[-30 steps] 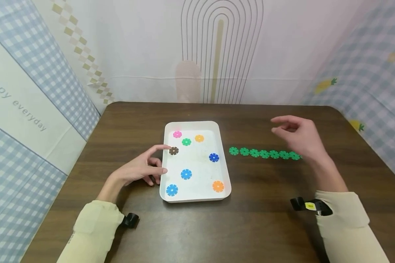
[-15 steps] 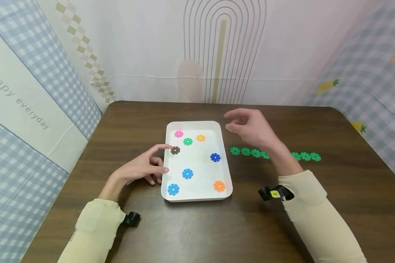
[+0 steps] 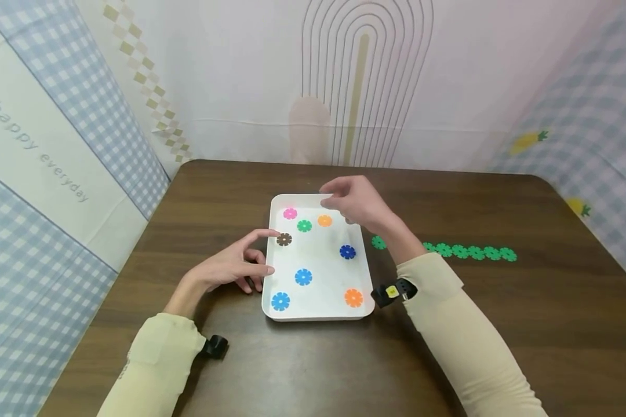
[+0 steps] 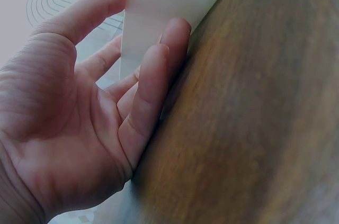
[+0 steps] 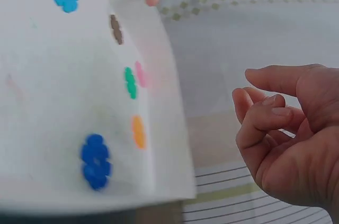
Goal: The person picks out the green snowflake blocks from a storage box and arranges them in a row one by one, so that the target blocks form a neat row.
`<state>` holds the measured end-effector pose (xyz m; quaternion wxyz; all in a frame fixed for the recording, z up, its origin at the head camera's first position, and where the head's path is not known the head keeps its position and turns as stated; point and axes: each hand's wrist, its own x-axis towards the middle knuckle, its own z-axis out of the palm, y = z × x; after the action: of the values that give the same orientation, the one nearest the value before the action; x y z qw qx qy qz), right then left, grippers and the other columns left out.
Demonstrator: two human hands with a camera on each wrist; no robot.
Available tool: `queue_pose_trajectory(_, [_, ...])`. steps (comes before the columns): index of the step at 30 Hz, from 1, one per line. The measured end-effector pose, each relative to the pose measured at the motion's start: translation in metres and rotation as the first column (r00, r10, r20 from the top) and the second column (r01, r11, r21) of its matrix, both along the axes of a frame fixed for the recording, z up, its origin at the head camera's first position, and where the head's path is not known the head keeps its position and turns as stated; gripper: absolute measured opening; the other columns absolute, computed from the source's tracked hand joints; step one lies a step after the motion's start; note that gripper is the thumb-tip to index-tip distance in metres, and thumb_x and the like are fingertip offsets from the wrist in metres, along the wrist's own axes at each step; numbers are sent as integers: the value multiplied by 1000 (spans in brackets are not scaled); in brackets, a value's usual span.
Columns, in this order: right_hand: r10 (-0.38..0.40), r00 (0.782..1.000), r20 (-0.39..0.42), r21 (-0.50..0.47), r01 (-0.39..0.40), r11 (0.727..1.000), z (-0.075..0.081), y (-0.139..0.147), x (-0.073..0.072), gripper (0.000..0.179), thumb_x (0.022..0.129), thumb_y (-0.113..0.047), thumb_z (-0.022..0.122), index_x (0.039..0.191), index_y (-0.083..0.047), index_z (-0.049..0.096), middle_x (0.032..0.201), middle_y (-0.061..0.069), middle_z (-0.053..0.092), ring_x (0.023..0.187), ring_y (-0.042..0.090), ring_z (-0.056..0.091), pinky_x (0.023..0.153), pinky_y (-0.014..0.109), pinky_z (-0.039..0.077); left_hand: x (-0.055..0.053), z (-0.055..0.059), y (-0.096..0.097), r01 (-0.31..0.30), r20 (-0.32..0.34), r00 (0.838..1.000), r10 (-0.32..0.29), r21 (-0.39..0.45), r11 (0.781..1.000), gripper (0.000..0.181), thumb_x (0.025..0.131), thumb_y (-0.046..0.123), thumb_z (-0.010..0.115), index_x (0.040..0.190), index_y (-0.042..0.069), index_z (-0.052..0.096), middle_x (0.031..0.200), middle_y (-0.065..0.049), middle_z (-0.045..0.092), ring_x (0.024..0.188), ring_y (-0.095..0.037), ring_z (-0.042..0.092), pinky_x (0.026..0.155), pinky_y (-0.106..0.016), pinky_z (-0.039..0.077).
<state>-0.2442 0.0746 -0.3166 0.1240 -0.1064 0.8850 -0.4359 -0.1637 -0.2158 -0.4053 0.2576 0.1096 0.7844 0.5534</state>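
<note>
A white tray (image 3: 319, 252) holds loose notched plastic discs: a pink disc (image 3: 290, 214), a green disc (image 3: 305, 226), a brown disc (image 3: 284, 239), a dark blue disc (image 3: 347, 252), light blue ones and orange ones. My left hand (image 3: 232, 266) holds the tray's left edge, index finger reaching over the rim beside the brown disc and thumb on the rim. In the left wrist view, other fingers of it lie curled by the outer wall (image 4: 153, 7). Over the tray's far right corner hovers my right hand (image 3: 359, 202), fingers loosely bent, nothing between thumb and fingertips (image 5: 254, 75).
To the tray's right, a row of green discs (image 3: 476, 252) lies on the brown wooden table (image 3: 313, 365), partly hidden by my right forearm. Behind the table's far edge hangs a patterned cloth (image 3: 240, 87).
My right hand has moved left from above the green row to over the tray's far right corner. The left hand stays at the tray's edge. The head view has shifted slightly.
</note>
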Motion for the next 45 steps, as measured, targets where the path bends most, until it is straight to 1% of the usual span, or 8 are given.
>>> queue_pose_trajectory(2, [-3,1000,29,-5,3,1000,-8,-6,-4,35,101,-24,72,135,-15,70,119,10,69,109,39,64,78,37,61,0,0,0,-1,9,1000,1,1,1000,78,97,23,78,160,28,33,91,-11,63,73,-27,72,60,-36,60])
queue_pose_trajectory(6, [-6,999,45,-31,8,1000,-21,-16,-8,32,100,-22,74,131,-13,71,113,12,70,97,40,64,64,27,54,0,1,0,-6,19,1000,6,1,1000,77,97,23,78,160,29,33,92,-11,63,74,-27,72,61,-36,60])
queue_pose_trajectory(13, [-6,998,64,-25,8,1000,-37,-29,-16,32,99,-19,75,129,-11,72,106,11,69,65,21,56,61,26,52,1,1,0,-3,8,1000,3,-3,1000,76,98,23,77,160,29,34,92,-10,65,74,-27,73,61,-36,60])
queue_pose_trajectory(21, [-14,993,119,4,13,1000,-57,-35,-22,28,99,-14,74,127,-10,72,77,8,60,53,18,50,55,29,44,1,4,1,-2,5,1000,2,12,1000,77,97,22,77,160,29,33,93,-10,64,73,-26,73,60,-35,60])
queue_pose_trajectory(27, [-26,992,126,50,20,999,-64,-36,-23,31,96,-16,78,125,-9,72,68,4,55,49,16,49,52,28,39,1,6,2,5,5,1000,-5,17,1000,77,97,20,76,160,29,33,92,-10,64,73,-26,73,59,-35,60])
queue_pose_trajectory(37, [-31,996,87,178,15,984,-65,-44,-20,31,94,-21,83,122,-11,74,80,6,58,51,15,49,50,26,41,2,6,2,8,8,1000,-8,20,1000,76,98,19,76,161,29,33,91,-9,64,73,-25,72,58,-34,59])
queue_pose_trajectory(43, [13,1000,26,230,-19,973,-66,-46,-20,30,94,-20,81,121,-9,74,113,8,67,91,22,59,78,32,50,2,6,2,6,10,1000,-6,29,1000,77,97,19,77,161,28,33,90,-9,64,72,-25,72,58,-35,59])
queue_pose_trajectory(45, [35,999,7,247,-36,968,-68,-47,-20,30,95,-20,80,121,-9,73,118,10,68,100,25,59,86,35,50,2,6,2,5,12,1000,-5,30,1000,78,97,19,77,161,28,33,90,-9,64,72,-25,72,58,-35,59])
